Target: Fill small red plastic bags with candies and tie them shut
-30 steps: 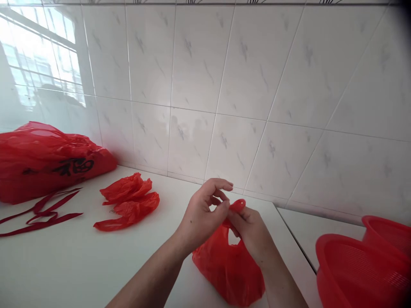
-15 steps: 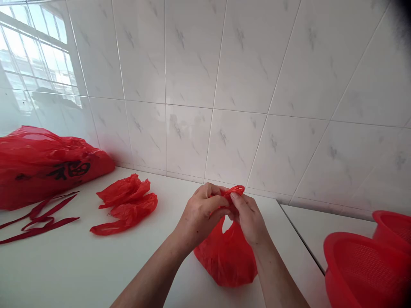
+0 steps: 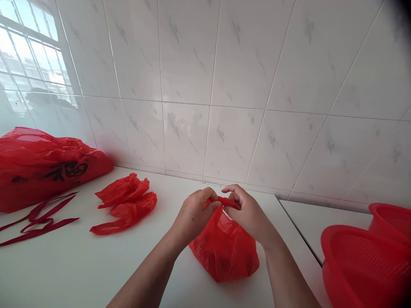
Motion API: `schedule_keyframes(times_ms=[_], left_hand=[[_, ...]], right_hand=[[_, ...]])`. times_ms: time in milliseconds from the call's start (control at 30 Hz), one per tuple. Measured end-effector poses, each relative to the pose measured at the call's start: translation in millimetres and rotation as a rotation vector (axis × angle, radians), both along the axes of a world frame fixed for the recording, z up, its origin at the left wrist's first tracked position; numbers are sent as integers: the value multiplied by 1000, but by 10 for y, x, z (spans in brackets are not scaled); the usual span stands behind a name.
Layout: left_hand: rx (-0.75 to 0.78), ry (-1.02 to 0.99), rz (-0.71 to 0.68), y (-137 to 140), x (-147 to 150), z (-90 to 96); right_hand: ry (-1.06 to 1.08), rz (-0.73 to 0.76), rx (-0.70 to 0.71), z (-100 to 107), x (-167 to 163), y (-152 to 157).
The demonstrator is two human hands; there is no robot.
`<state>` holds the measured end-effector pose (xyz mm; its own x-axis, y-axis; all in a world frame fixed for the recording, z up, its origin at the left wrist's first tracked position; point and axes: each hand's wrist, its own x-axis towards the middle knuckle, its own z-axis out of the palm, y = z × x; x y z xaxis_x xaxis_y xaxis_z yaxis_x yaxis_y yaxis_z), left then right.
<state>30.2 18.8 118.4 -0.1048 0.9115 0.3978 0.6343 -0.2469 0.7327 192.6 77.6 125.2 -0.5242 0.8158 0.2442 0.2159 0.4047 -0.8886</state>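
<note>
the left hand (image 3: 194, 214) is pinching one end of a twisted strip of red plastic (image 3: 227, 201), its thumb pressing toward the bent fingers. the right hand (image 3: 248, 214) is grasping the strip's other end, with one finger sticking up clear of it. the strip is belonging to the top of a red bag (image 3: 224, 256), whose rounded body is sitting on the white table (image 3: 96, 269) just below and between the hands.

as far as can be judged, the work is sitting partway: the bag's upper plastic is already narrowing into the strip, but both hands are holding it and no finished closure is showing. whether a knot is forming behind the fingers, i cannot tell. the bag is bulging, though its contents are not showing clearly.

farther to the left, a crumpled red bag (image 3: 139, 209) is lying loose, untouched. beyond it, dark red straps (image 3: 62, 223) are trailing before a large red bag (image 3: 48, 158) with black lettering, which is leaning near the tiled wall (image 3: 240, 85). to the right, two red baskets (image 3: 335, 280) are standing well apart from the hands.
</note>
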Motion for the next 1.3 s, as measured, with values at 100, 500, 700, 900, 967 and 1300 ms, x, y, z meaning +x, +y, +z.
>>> schedule_keyframes(times_ms=[100,500,700,900,967,1300], left_hand=[[28,44,17,-15,14,-16],[189,283,-52,-74,-79,-76],[20,563,-260,-280,-136,-101],[-326,376,-349,-390,-139,-71],[-316,208,-339,-343,-134,-64],[-305,419,-284,194,156,-469]], right_hand=[[-90,-154,55,-57,-46,47],[161,-58,-186,-303,71,400],[69,-421,-116,-996,210,937],[113,-407,-239,-1474,390,1110],[196,-443,-259,-1532,451,1136],[301,-513,-249,-1634,457,1171]])
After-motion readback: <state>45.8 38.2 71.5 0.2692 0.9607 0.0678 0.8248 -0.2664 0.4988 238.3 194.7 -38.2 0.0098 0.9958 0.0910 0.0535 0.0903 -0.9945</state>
